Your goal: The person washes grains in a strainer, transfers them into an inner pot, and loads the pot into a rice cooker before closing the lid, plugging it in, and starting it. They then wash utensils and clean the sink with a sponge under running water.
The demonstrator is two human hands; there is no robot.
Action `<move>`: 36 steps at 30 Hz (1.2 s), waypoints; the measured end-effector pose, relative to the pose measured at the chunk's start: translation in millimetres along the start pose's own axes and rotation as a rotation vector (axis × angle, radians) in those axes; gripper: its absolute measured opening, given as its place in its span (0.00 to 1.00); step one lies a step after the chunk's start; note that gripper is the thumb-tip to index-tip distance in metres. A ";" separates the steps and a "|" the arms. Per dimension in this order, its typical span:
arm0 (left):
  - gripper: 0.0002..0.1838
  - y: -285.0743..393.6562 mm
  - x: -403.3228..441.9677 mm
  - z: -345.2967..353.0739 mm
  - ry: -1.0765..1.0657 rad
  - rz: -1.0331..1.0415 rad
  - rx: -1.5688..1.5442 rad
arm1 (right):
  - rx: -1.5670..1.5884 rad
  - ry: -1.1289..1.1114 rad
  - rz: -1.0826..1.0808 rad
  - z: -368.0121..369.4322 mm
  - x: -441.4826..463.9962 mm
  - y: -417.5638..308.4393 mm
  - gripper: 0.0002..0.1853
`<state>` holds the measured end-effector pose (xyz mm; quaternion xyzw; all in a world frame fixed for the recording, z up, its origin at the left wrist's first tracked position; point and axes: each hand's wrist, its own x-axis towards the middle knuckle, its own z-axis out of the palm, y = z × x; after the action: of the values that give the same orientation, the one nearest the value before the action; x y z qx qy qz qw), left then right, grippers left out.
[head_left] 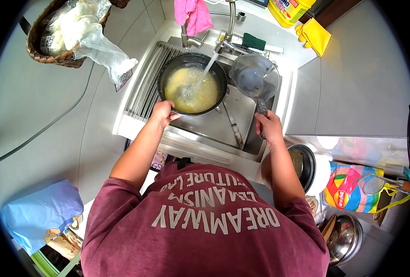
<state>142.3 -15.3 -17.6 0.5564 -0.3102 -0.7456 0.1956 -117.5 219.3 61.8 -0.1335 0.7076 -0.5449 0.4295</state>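
My left hand [165,113] is closed on the near left rim of a round black pot [160,83] over the sink [214,129]. Water streams from the faucet [223,46] into it. Pale yellow pieces lie in the bubbling water, their kind unclear. In my right hand [270,128], fingers wrapped round its handle, is a clear grey plastic dipper [255,76]. The dipper's bowl is to the right of the pot, beside the faucet. A knife [235,129] lies on the sink bottom between both hands.
A drying rack [142,83] covers the sink's left side. Behind the sink are a green scouring pad [254,41], a pink cloth [195,17] and a yellow bottle [288,10]. A yellow glove [316,37] lies right; a wicker basket [66,59] stands left. Another black pot [308,168] is near my right forearm.
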 end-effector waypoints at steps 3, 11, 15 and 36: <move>0.19 2.0 -1.6 -3.6 -0.012 -0.002 -0.014 | -0.007 0.006 -0.005 1.9 -1.2 -1.2 0.08; 0.19 2.3 -5.4 -8.1 0.013 0.020 -0.025 | -0.025 0.010 -0.004 4.5 -3.8 -3.3 0.08; 0.20 0.9 -3.7 -4.2 -0.014 -0.009 -0.034 | -0.020 0.008 -0.011 3.7 -5.9 -4.4 0.08; 0.21 -3.0 9.8 35.3 -0.077 0.001 -0.005 | 0.016 0.105 -0.045 -13.5 3.5 1.5 0.09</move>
<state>105.9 -10.7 -20.0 0.5267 -0.3159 -0.7671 0.1856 -129.4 226.4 59.4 -0.1173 0.7215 -0.5664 0.3805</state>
